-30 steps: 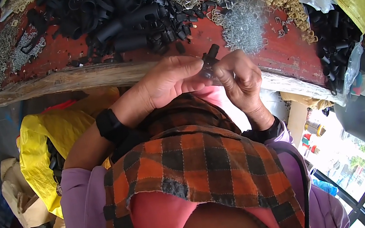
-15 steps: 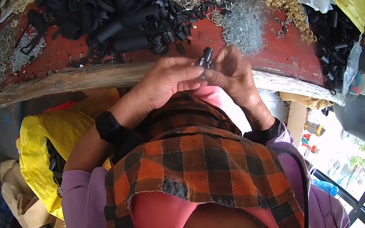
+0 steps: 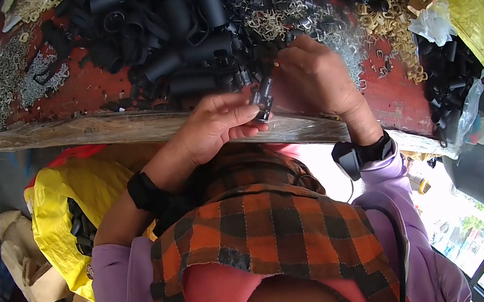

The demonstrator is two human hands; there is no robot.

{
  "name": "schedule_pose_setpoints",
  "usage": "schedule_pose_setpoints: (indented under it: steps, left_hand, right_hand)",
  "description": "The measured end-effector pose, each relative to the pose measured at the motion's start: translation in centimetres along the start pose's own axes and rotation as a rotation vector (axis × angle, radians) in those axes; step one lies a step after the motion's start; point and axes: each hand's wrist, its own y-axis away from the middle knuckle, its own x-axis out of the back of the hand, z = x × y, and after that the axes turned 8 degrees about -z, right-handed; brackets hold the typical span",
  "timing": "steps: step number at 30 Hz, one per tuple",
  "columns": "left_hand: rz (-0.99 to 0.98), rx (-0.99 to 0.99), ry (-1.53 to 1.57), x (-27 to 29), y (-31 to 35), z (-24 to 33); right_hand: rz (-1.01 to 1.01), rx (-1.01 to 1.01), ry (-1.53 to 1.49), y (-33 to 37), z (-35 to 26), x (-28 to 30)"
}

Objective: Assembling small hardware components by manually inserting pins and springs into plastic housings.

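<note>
My left hand (image 3: 212, 127) is closed on a small black plastic part (image 3: 264, 99), held tilted between thumb and fingers just above the table's front edge. Small shiny metal bits show along the part. To its right, my right hand (image 3: 321, 75) is raised over the table with its fingers bent and pinched together. A tiny pale speck shows at its fingertips, too small to name. Silver metal pins (image 3: 346, 39) lie in a pile beyond that hand, partly hidden by it.
Black tubes and holders (image 3: 179, 16) are heaped on the red table (image 3: 98, 89). Brass-coloured clips (image 3: 390, 18) lie at the right, silver rings (image 3: 8, 72) at the far left. A thick wooden edge (image 3: 83, 128) fronts the table. A yellow sack (image 3: 53, 216) stands lower left.
My right hand has come off the black part and moved up and right over the table. My left hand keeps the part, now slightly lower and further left.
</note>
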Motion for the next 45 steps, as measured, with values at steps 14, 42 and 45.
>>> schedule_pose_setpoints:
  steps: [14,42,45]
  left_hand:
    - [0.001,-0.125,0.018,0.3,-0.6,0.2]
    - [0.102,-0.195,0.044,0.0,0.2,-1.5]
    - [0.09,-0.192,0.08,0.1,0.7,-1.6]
  right_hand:
    - [0.078,-0.398,0.246,4.4,7.6,5.4]
    - [0.168,-0.22,-1.019,3.3,-1.8,-1.0]
    - [0.105,-0.146,-0.924,2.4,-4.0,-2.5]
